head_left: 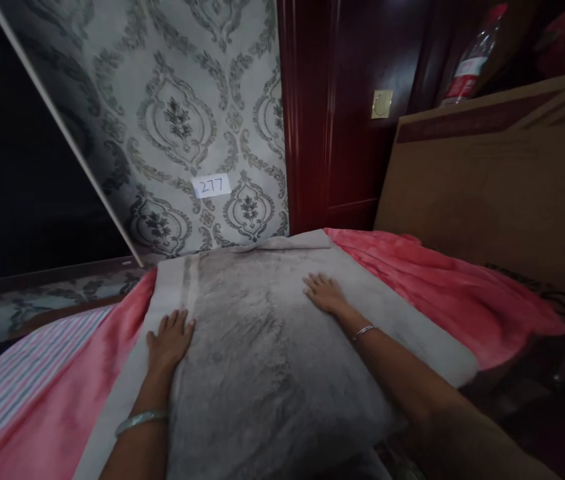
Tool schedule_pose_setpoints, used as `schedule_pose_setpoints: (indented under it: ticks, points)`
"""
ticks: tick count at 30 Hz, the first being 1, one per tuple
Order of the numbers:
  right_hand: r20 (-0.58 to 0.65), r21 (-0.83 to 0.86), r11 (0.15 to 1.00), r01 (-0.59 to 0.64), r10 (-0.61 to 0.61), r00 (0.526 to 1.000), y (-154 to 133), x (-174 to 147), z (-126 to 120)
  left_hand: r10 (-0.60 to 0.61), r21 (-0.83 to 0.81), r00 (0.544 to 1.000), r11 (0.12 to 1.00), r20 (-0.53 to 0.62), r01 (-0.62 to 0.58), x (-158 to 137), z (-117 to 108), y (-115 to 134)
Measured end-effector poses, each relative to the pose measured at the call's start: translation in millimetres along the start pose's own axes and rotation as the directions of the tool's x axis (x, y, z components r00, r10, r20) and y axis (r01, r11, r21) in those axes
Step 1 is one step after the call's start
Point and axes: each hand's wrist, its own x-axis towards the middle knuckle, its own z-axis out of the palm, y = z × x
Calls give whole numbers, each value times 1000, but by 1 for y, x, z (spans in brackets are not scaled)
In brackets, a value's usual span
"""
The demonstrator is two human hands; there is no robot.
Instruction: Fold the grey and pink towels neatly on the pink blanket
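A grey plush blanket (242, 347) lies spread out in front of me, with a paler grey border along its sides and a fold at the far edge. My left hand (169, 337) rests flat on the pale left border, its fingers slightly apart. Farther out, my right hand (325, 292) is pressed flat on the right part of the blanket, fingers spread. Neither hand holds anything. Beneath the grey blanket, a pink-red fleece blanket (412, 273) shows on both sides.
A striped sheet (47, 360) shows at the left, near a large dark screen (37, 167). Patterned wallpaper (182, 113) bears a card marked 277 (212, 185). A dark red wooden door (352, 153) stands behind. On the right are a big cardboard box (487, 173) and a plastic bottle (472, 63).
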Motion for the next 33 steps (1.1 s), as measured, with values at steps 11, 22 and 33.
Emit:
schedule_pose_setpoints:
  ticks: [11,22,33]
  points:
    - [-196,26,981,-194,196,961,92,-25,6,106,-89,969,988,-222,-128,-5,-5,-6]
    - [-328,181,938,-297,342,880,114,-16,19,-198,-100,956,979,-216,180,-16,-16,-13]
    - [-308,298,791,-534,609,731,124,-14,22,-474,-241,864,870,-170,430,-11,-16,-35]
